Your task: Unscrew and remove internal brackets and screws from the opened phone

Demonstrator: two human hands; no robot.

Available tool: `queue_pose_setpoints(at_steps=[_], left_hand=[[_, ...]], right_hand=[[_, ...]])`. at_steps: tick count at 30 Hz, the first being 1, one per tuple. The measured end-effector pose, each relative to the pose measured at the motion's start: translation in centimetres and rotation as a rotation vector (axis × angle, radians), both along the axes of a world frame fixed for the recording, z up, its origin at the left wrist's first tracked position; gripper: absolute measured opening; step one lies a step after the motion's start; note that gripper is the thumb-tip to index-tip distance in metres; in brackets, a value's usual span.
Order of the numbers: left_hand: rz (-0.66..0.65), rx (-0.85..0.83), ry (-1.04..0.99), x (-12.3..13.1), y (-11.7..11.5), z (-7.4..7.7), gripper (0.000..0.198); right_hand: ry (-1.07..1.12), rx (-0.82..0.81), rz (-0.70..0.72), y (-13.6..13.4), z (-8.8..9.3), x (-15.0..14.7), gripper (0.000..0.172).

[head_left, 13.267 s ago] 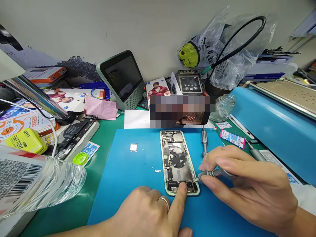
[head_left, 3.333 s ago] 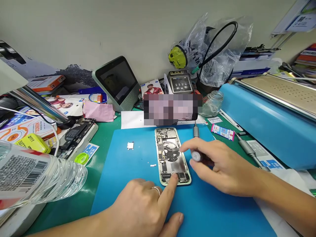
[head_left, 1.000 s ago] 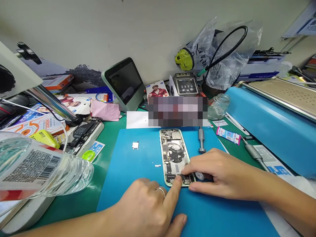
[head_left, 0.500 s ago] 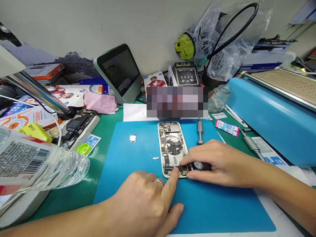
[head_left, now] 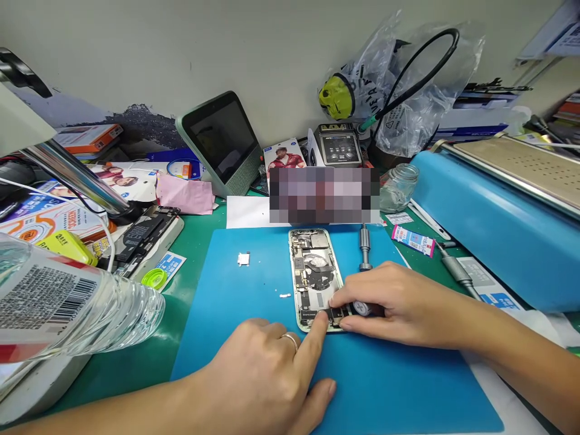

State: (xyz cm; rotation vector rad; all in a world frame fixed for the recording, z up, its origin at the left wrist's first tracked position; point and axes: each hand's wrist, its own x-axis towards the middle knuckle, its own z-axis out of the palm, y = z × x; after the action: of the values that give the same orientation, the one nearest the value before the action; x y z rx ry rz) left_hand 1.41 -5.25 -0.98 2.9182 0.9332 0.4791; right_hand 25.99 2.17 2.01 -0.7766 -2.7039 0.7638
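An opened phone [head_left: 324, 266] lies on a blue mat [head_left: 226, 290], its inner parts facing up. My left hand [head_left: 272, 368] presses its stretched index fingertip on the phone's lower end; the thumb is apart and the other fingers are bent. At the lower right corner, the index finger and thumb of my right hand [head_left: 392, 302] touch the phone. A grey screwdriver [head_left: 365, 246] runs under that hand, pointing away, its round cross-marked end showing between the fingers; the curled fingers round it are partly hidden. Left of the phone lie a small metal plate [head_left: 243, 258] and a tiny silver piece [head_left: 284, 295].
A water bottle [head_left: 81, 302] juts in at the left, near another opened phone part [head_left: 149, 232] and a green cap [head_left: 154, 278]. Behind stand a smart display [head_left: 222, 139] and a glass jar [head_left: 399, 186]. At right are another screwdriver [head_left: 457, 269] and a blue machine [head_left: 480, 229].
The view has tilted slightly, so everything sits a little lower in it. Both hands keep their places on the phone, with almost no movement.
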Motion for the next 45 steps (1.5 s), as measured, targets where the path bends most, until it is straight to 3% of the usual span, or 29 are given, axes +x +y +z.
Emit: queue_pose_setpoints(at_steps=[45], left_hand=[[-0.031, -0.009, -0.021, -0.33, -0.06, 0.4, 0.043]], right_hand=[[0.013, 0.081, 0.022, -0.12, -0.39, -0.06, 0.018]])
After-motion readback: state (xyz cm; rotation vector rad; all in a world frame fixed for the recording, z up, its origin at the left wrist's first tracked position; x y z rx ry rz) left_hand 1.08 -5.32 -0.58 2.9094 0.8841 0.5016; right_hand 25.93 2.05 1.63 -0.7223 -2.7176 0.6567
